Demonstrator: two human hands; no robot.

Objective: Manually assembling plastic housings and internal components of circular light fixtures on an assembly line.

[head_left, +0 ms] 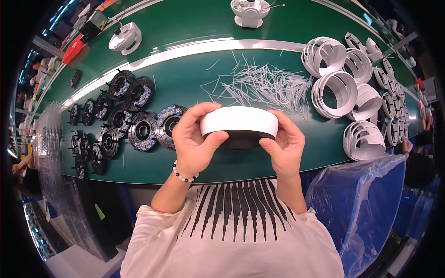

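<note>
Between my two hands, above the near edge of the green table, is a round housing with a white outer band and a black underside. My left hand grips its left end, thumb on the black lower part and fingers around the white band. On the other end, my right hand holds it the same way. To the left of my left hand lies a black round part with a blue circuit board. Beyond the housing spreads a loose pile of thin white strips.
More black round parts with circuit boards cover the table's left side. Stacked white rings stand on the right. White assemblies sit on the green strip beyond the pale rail. A plastic-covered blue bin is at the near right.
</note>
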